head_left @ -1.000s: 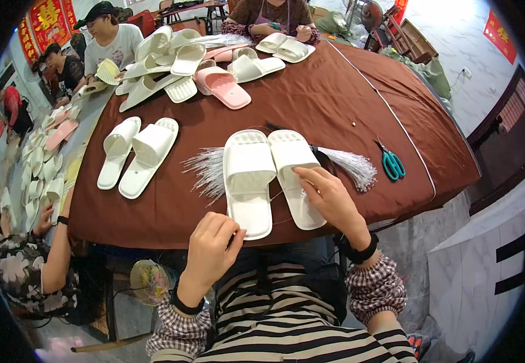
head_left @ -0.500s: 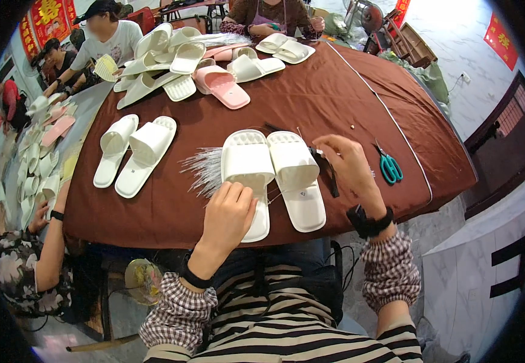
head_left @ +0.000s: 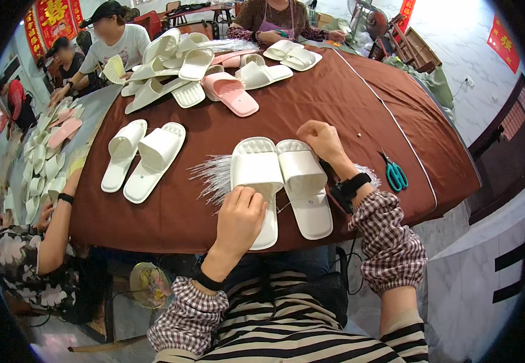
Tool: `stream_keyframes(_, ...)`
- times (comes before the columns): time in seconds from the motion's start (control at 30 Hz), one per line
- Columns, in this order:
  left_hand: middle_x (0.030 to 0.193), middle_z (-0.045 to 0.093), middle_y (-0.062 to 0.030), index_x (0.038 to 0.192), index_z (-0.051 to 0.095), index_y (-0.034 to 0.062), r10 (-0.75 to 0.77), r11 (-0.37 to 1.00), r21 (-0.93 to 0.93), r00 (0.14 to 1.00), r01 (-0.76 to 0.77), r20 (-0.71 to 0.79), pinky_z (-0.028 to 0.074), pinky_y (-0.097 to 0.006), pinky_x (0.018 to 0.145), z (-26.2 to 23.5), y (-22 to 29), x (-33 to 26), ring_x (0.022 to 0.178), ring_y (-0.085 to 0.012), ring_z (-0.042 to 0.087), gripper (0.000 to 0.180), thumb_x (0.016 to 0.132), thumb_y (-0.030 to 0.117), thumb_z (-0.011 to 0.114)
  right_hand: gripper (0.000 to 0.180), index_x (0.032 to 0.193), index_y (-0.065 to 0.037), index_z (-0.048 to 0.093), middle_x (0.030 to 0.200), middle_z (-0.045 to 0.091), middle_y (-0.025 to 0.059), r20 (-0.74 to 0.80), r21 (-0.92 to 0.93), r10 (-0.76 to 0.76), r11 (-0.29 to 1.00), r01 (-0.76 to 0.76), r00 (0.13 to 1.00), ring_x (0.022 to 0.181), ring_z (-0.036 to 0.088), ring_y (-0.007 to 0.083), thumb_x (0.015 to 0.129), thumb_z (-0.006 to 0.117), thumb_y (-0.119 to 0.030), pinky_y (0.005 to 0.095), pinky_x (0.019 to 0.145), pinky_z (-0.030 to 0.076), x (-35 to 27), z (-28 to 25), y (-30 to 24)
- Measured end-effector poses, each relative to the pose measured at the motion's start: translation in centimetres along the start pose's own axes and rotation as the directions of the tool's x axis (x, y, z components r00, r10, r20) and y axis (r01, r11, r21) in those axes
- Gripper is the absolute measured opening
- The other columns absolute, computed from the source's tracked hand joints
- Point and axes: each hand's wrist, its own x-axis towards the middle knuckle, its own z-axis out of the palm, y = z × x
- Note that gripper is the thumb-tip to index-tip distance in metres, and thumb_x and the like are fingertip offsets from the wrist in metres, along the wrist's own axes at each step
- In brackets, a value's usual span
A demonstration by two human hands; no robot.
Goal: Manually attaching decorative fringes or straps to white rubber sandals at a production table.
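Note:
Two white slippers lie side by side on the brown tablecloth in front of me. My left hand presses with curled fingers on the heel of the left slipper. My right hand is a closed fist at the toe end of the right slipper, and a slim dark tool shows under its wrist. A bundle of thin white plastic strands lies beneath the slippers and fans out to the left.
Teal scissors lie right of my right forearm. Another white slipper pair lies to the left, and a slipper pile with a pink slipper at the far side. A person's arm rests at the table's left edge; other people sit beyond.
My right hand moved from the right slipper's heel up past its side to the toe end. My left hand came up from the table edge onto the left slipper's heel.

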Motion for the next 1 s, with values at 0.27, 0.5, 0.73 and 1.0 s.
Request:
stream_keyframes(0.27,0.092,0.058,-0.0131,0.084,0.056,0.0008,-0.035,0.99,-0.139,0.999,0.035,-0.002,0.051,-0.04,0.076,0.3,0.0,0.0,0.086,-0.031,0.061,0.013,0.08,0.005,0.067,0.022,0.099,0.003,0.069,0.086,0.069,0.0165,0.068,0.3,-0.324,0.909,0.29,0.944,0.076,0.068,0.024,0.08,0.058,0.001,0.033,0.069,0.054,0.6,1.0,-5.5)
stream_keyframes(0.5,0.091,0.059,-0.0143,0.086,0.055,0.0,-0.059,0.989,-0.137,0.998,0.062,0.026,0.052,-0.041,0.074,0.1,0.0,0.0,0.085,-0.0316,0.062,0.013,0.08,0.004,0.066,0.026,0.101,0.0,0.071,0.092,0.068,0.0186,0.088,-0.063,-0.406,0.909,0.412,0.91,0.087,0.066,0.0318,0.081,0.054,-0.003,0.0372,0.08,0.053,1.7,2.6,-6.1)
stream_keyframes(0.73,0.093,0.06,-0.0143,0.087,0.056,0.0005,-0.069,0.991,-0.11,0.997,0.071,0.016,0.053,-0.04,0.073,0.3,-0.1,-0.4,0.086,-0.0323,0.063,0.013,0.08,0.005,0.066,0.02,0.093,0.002,0.072,0.085,0.072,0.0195,0.191,0.081,-0.161,0.986,0.148,0.968,0.074,0.072,0.0274,0.083,0.061,-0.012,0.0366,0.072,0.056,1.0,2.4,-5.1)
stream_keyframes(1.0,0.091,0.059,-0.0141,0.086,0.055,0.0008,-0.082,0.99,-0.118,0.996,0.084,0.023,0.052,-0.042,0.07,0.3,0.1,0.1,0.083,-0.0332,0.062,0.012,0.082,0.004,0.065,0.021,0.093,0.004,0.07,0.081,0.071,0.0165,0.08,0.067,-0.219,0.975,0.214,0.973,0.073,0.07,0.022,0.082,0.066,-0.012,0.0326,0.07,0.055,0.4,2.6,-4.2)
